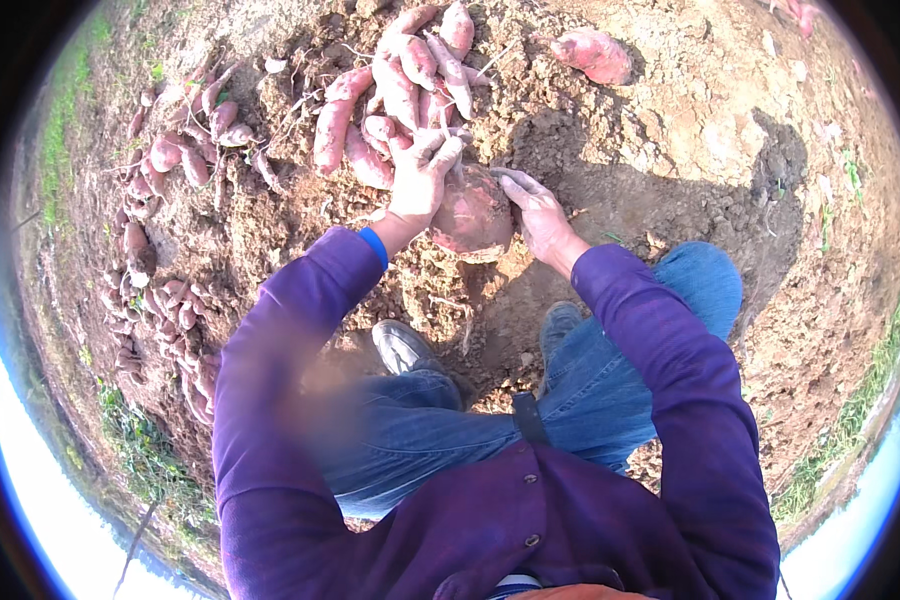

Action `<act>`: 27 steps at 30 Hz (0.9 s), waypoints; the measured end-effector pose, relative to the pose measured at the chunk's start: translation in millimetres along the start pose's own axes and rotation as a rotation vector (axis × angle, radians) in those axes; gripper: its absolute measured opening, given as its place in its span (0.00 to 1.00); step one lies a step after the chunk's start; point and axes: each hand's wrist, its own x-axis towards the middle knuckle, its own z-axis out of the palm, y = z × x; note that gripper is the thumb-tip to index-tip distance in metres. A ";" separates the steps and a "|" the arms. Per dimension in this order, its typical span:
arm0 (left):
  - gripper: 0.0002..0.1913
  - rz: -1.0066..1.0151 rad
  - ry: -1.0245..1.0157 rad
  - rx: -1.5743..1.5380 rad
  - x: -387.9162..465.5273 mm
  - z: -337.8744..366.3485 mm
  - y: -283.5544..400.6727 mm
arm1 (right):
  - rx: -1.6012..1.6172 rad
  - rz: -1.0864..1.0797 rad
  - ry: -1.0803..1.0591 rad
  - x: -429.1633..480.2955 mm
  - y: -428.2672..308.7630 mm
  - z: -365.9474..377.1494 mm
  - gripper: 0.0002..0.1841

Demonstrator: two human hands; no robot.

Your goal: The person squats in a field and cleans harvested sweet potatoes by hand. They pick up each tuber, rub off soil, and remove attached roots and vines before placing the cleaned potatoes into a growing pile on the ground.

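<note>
A large, round, pinkish-red sweet potato (474, 216) is held between my two hands above the soil. My left hand (418, 172) is at its upper left, thumb and fingers bent close to its stem end; exactly what the fingertips pinch is hard to see. On the other side, my right hand (536, 214) has its fingers and thumb against the tuber's right edge. Just beyond my left hand lies a heap of long sweet potatoes (397, 90), some touching or very near that hand.
A single sweet potato (591, 55) lies at the upper right. Clusters of smaller sweet potatoes with roots (187, 154) spread along the left, with thin ones (172, 315) lower down. My shoe (403, 346) stands on clumpy soil (682, 135). Grass (58, 150) borders the left side.
</note>
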 end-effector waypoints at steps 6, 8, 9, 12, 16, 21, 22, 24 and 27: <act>0.10 0.038 -0.079 0.073 -2.2 -15.7 -4.2 | -0.253 -0.069 -0.137 10.2 1.0 8.1 0.20; 0.09 0.097 -0.119 0.152 -5.4 -13.1 -5.9 | -0.275 0.006 -0.034 14.9 8.3 9.3 0.20; 0.09 0.133 -0.146 0.191 -7.9 -10.3 -6.3 | -0.249 0.035 0.018 16.6 13.0 8.4 0.19; 0.07 0.204 -0.196 0.271 -15.7 -1.5 -6.7 | -0.282 0.141 0.192 17.3 28.8 2.7 0.14; 0.12 0.130 -0.130 0.242 -14.9 7.3 -10.8 | -0.224 0.261 0.271 8.2 35.2 -4.9 0.18; 0.11 0.013 0.120 0.076 13.2 -0.5 -18.5 | -0.147 0.006 0.010 3.0 27.6 -6.0 0.24; 0.11 -0.005 0.149 0.036 16.9 -0.1 -20.7 | -0.218 -0.043 -0.011 4.2 28.0 -5.6 0.24; 0.11 0.099 0.154 0.172 20.2 2.1 -24.4 | -0.197 -0.030 0.092 6.8 31.1 -6.0 0.21; 0.10 0.065 0.164 0.076 19.1 7.5 -26.0 | -0.259 0.014 0.278 13.1 35.8 -5.4 0.19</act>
